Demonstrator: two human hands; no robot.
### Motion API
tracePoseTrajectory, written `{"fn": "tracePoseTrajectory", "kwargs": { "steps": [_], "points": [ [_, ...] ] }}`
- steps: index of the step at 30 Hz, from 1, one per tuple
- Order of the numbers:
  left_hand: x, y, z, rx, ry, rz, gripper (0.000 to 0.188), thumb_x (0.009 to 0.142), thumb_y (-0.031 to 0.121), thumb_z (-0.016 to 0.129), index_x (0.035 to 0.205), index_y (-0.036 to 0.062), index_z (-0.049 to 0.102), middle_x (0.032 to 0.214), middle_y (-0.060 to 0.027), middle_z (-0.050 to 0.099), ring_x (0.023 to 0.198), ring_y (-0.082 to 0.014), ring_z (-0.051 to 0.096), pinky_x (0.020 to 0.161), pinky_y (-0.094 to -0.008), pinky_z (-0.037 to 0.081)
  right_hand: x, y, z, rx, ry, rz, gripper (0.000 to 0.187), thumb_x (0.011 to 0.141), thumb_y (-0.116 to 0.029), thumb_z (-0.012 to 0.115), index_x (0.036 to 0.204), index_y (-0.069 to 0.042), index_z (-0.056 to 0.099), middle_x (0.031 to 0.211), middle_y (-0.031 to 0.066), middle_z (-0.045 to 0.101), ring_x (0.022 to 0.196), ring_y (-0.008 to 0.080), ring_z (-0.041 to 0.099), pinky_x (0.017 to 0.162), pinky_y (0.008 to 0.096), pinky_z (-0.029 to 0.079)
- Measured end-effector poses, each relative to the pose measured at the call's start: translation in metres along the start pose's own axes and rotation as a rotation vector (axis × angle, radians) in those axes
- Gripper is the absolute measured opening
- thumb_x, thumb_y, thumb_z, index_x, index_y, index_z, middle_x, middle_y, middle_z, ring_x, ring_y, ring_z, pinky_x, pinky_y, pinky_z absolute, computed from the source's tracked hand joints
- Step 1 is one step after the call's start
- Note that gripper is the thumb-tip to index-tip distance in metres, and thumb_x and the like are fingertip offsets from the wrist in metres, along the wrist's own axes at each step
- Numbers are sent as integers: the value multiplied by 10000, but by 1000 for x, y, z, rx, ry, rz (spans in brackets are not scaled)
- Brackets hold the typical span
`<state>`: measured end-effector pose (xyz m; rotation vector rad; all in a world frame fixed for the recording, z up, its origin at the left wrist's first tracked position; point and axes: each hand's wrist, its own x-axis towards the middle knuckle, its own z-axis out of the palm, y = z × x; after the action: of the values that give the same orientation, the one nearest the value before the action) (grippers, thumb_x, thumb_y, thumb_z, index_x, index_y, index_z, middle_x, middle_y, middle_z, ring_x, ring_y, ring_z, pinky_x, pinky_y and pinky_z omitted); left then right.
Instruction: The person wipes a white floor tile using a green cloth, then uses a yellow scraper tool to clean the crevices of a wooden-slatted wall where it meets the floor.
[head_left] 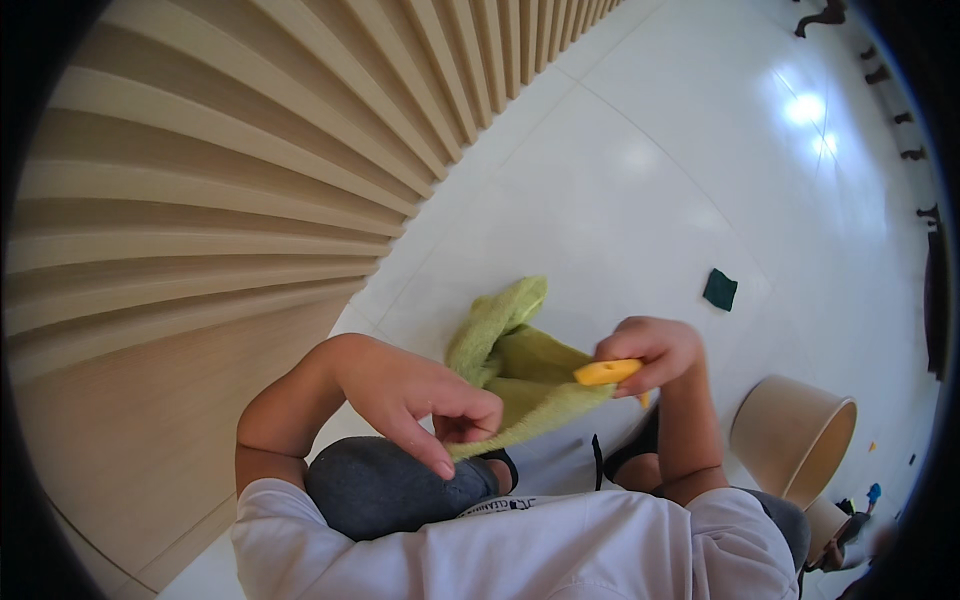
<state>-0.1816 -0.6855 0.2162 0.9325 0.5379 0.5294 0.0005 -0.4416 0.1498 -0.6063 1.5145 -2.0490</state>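
A light green cloth (535, 365) hangs stretched between my two hands, its far end bunched up and pale against the floor. My left hand (425, 405) is closed on the cloth's near left edge, fingers curled under and thumb pointing down. In my right hand (655, 350) is a yellow plastic handle-like piece (608, 373) with a small hole. The cloth's right corner meets the same hand, seemingly pinched under the yellow piece. What tool the yellow piece belongs to, I cannot make out. Both hands are above my bent knees.
Light wooden slats (250, 180) form a wall on the left. On the glossy white tiled floor (600, 210) lies a dark green scouring pad (720, 289). To my right is a beige round bin (785, 435); dark furniture legs line the far right.
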Motion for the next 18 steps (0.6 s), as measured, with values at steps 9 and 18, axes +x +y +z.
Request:
{"fn": "tracePoseTrajectory", "kwargs": {
  "steps": [9,18],
  "points": [
    [4,-67,-118,84,1134,39,366,924,290,555,1225,96,479,1037,-36,557,855,-122,530,745,-292,465,52,-13,-64,-376,1215,404,346,896,-172,523,1220,-56,493,664,32,505,532,104,512,548,265,453],
    [15,-168,-166,424,1358,-342,485,851,285,633,1250,59,476,1165,-144,555,1023,-257,553,871,-372,454,26,83,-65,-974,1031,720,478,891,-190,508,1360,-185,418,946,200,645,854,354,624,731,436,486]
  ]
}}
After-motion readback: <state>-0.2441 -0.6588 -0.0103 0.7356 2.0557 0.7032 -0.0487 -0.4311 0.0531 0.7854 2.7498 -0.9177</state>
